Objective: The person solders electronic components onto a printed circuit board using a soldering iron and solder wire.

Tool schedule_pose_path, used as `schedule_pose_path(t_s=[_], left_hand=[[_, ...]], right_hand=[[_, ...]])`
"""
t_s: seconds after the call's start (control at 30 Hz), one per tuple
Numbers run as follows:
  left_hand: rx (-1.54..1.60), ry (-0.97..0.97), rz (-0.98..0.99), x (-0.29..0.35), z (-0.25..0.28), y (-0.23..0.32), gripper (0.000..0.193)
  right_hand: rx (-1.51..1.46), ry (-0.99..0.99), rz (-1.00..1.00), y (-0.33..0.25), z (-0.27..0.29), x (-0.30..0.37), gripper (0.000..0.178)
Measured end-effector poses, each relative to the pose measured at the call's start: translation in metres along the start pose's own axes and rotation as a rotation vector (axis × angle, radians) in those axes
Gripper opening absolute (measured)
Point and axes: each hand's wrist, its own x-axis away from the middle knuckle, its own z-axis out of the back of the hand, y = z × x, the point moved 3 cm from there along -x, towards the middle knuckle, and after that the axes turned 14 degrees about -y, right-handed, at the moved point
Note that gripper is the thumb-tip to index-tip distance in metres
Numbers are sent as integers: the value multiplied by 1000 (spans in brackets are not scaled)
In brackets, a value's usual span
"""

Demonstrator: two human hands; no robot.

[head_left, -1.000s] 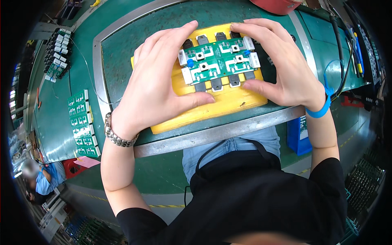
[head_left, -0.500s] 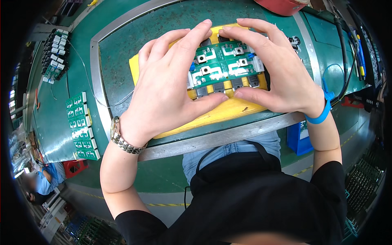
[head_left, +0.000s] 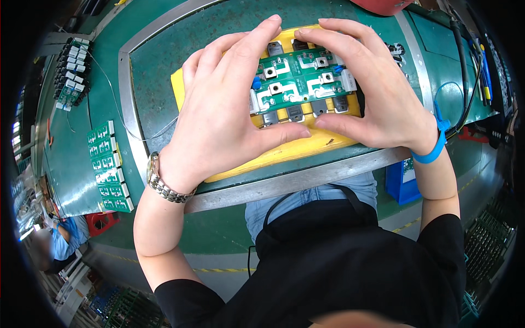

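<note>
head view: both hands clasp a green circuit board (head_left: 298,82) over a yellow pad (head_left: 284,153) on the green table (head_left: 158,60). left hand (head_left: 229,115) grip closed on board's left edge, thumb beneath, fingers arched above. right hand (head_left: 372,93) grip closed on right edge. stacked small boards (head_left: 109,167) lie far left.
</note>
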Motion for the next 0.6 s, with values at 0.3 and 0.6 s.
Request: schedule_pose_path(t_s=[0.3, 0.6], left_hand=[[-18, -21, -2, 0, 1, 2, 96], [18, -38, -1, 2, 4, 0, 102]], right_hand=[[-16, -9, 1, -1, 2, 0, 75], [-15, -15, -23, -1, -2, 1, 74]])
